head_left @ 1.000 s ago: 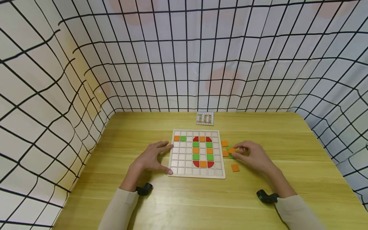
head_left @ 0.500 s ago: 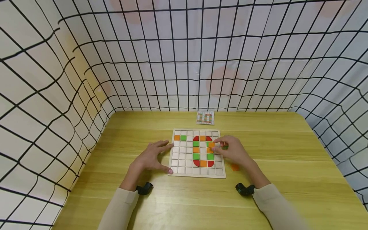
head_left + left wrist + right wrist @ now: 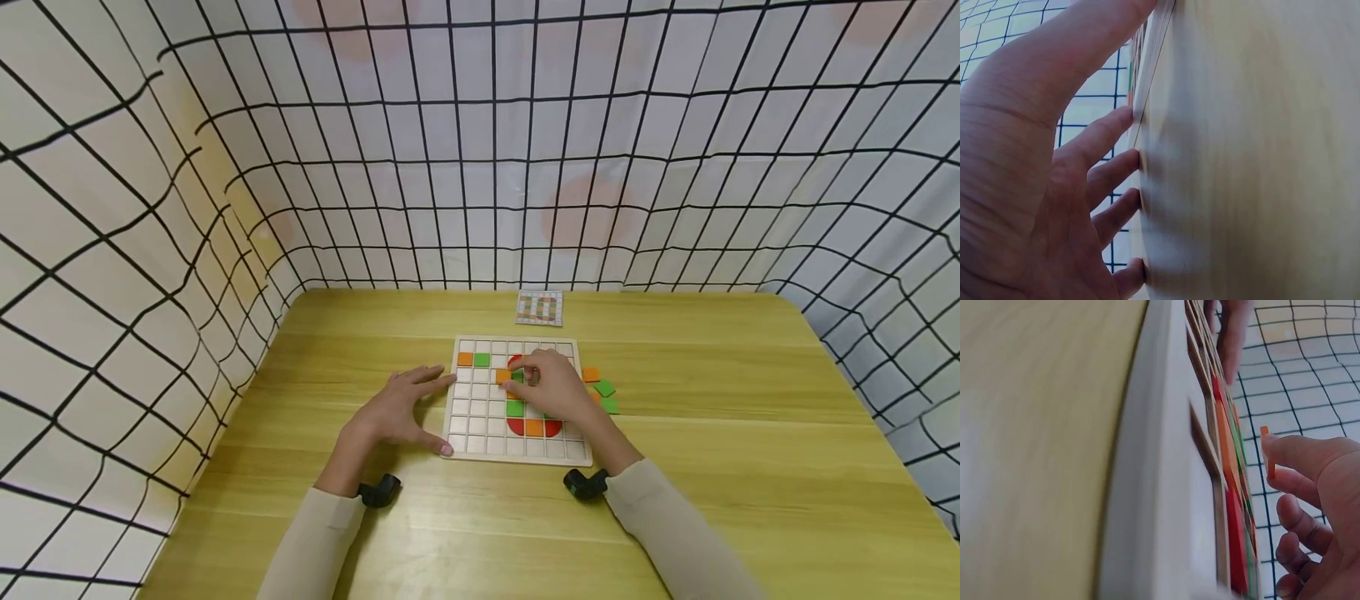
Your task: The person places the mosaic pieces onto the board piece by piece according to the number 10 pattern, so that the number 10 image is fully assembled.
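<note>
My right hand (image 3: pixel 553 385) pinches an orange square tile (image 3: pixel 1268 453) between thumb and finger. In the head view that tile is over the middle of a pale grid board (image 3: pixel 472 425), and the right wrist view shows it raised above the board's surface. Red, orange and green tiles form a ring on the board, partly hidden by the right hand. An orange tile (image 3: pixel 465 360) and a green tile (image 3: pixel 482 360) lie side by side near the upper left corner. My left hand (image 3: pixel 393 408) is spread at the board's left edge, thumb and fingertip touching it, other fingertips on the table.
Loose tiles lie right of the board, among them an orange tile (image 3: pixel 591 375) and a green tile (image 3: pixel 604 388). A small printed pattern card (image 3: pixel 539 308) sits behind the board on the wooden table (image 3: pixel 360 333). Black netting (image 3: pixel 465 183) over white cloth encloses the back and sides.
The right hand has carried the orange tile from the loose tiles on the right, leftward across the board to its middle. The left hand has stayed at the left edge.
</note>
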The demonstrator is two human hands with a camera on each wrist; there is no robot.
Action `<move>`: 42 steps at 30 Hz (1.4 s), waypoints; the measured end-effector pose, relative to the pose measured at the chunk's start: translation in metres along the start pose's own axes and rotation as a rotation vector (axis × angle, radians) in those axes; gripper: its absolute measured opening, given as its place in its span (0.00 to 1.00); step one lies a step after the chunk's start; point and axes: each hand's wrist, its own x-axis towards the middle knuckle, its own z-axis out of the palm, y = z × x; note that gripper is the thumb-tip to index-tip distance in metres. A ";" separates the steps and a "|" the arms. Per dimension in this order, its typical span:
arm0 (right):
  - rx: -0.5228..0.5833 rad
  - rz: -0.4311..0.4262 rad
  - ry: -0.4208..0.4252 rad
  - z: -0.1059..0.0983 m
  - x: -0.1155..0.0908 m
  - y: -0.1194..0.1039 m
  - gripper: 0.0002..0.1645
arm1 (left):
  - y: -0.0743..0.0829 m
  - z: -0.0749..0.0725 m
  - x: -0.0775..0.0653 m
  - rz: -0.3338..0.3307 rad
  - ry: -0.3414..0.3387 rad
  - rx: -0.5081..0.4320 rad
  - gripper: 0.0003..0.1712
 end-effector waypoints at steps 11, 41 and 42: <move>-0.038 0.037 0.005 0.024 0.017 -0.014 0.15 | 0.001 -0.005 -0.001 0.002 -0.010 0.003 0.71; -0.015 0.066 0.088 0.037 0.020 -0.019 0.15 | 0.000 -0.003 0.000 -0.013 -0.022 0.007 0.69; -0.009 0.070 0.087 0.037 0.019 -0.018 0.15 | 0.001 -0.003 0.000 -0.012 -0.024 0.006 0.69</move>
